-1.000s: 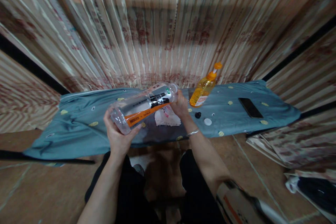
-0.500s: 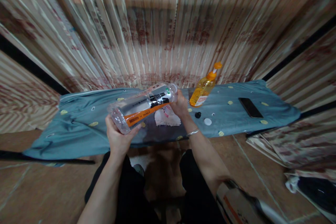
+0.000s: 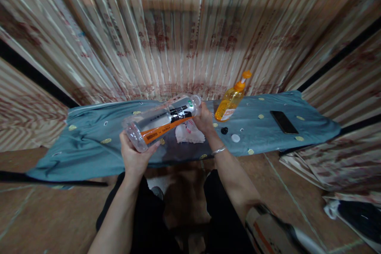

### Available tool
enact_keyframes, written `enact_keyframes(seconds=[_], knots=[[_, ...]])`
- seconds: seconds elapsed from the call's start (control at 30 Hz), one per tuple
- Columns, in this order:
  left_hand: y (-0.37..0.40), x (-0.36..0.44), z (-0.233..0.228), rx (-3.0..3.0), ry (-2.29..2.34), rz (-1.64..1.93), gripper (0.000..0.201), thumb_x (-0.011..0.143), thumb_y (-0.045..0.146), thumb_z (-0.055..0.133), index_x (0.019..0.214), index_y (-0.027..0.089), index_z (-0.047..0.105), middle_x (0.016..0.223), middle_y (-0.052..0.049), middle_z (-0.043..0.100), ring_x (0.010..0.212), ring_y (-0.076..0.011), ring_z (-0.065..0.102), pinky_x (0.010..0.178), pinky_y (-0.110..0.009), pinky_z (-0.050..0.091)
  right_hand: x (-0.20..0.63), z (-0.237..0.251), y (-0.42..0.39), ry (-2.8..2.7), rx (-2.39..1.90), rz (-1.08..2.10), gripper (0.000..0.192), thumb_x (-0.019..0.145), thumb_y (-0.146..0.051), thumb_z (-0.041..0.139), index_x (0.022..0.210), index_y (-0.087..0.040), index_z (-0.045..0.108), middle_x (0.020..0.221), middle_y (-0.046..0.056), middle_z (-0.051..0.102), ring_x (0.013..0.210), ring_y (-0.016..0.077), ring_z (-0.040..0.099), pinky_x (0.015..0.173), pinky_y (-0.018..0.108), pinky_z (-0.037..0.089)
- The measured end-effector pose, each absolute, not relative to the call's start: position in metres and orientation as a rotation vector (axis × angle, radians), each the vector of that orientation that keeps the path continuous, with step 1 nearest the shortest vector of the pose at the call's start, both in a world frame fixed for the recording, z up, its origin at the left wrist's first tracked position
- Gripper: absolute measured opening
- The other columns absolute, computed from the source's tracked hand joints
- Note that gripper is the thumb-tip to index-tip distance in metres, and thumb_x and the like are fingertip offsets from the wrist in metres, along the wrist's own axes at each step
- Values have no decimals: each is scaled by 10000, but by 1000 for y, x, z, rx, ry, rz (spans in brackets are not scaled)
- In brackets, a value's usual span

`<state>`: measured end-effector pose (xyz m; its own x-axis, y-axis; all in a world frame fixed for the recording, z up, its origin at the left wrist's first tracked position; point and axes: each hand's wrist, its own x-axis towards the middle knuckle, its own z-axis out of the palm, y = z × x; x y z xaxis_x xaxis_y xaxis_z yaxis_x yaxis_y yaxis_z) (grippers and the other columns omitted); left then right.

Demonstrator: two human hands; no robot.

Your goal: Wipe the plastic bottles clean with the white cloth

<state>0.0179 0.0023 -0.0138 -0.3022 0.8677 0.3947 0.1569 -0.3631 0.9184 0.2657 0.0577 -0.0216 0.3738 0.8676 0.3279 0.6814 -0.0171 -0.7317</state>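
You have a clear bottle (image 3: pixel 162 121) with a silver, black and orange label. The table (image 3: pixel 89 143) wears a teal cloth dotted with small yellow motifs. On it you see an amber-yellow bottle (image 3: pixel 230 101) with an orange cap, a black phone (image 3: pixel 284 122), a white-and-pink rag (image 3: pixel 189 131), one black cap (image 3: pixel 224 130) and one white cap (image 3: pixel 235 138).

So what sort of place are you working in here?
Probably a makeshift indoor corner, not a workshop: a low table draped in teal cloth, walls lined with printed sheets, a tiled floor.
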Motion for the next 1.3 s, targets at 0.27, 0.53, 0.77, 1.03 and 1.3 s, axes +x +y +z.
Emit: enact_keyframes(seconds=[0.27,0.53,0.77,1.03,1.3], knots=[[2,16,-15,1397,1317,1724,815,437,434,983,1107,214,574,1101,-77,642,1065,-280,675,994,-455,599,265,-22,59,-1355,-1750,258,256,966,-315,612,1189,-196,575,1075,162,797,1063,339,782,878,437,609],[2,18,-14,1411,1330,1756,833,430,442,982,1124,216,582,1127,-92,666,1082,-297,683,983,-458,608,265,-21,58,-1372,-1770,259,258,961,-298,614,1190,-186,577,1079,165,796,1052,331,783,871,427,613],[2,17,-15,1406,1340,1741,849,441,469,992,1146,224,587,1166,-107,656,1139,-327,669,1057,-499,574,264,-24,59,-1353,-1748,230,239,959,-307,619,1169,-202,574,1077,156,797,1042,331,782,886,441,609],[3,15,-16,1413,1336,1719,870,448,470,992,1174,232,576,1190,-101,653,1166,-319,660,1084,-482,548,266,-24,59,-1373,-1745,241,279,963,-327,633,1194,-178,582,1058,172,795,1023,343,782,859,450,613],[2,16,-15,1347,1306,1704,881,433,415,995,1178,221,566,1205,-109,646,1184,-331,660,1116,-514,529,266,-20,58,-1368,-1781,273,282,970,-284,648,1225,-179,589,1098,161,801,1067,339,785,883,430,611]])
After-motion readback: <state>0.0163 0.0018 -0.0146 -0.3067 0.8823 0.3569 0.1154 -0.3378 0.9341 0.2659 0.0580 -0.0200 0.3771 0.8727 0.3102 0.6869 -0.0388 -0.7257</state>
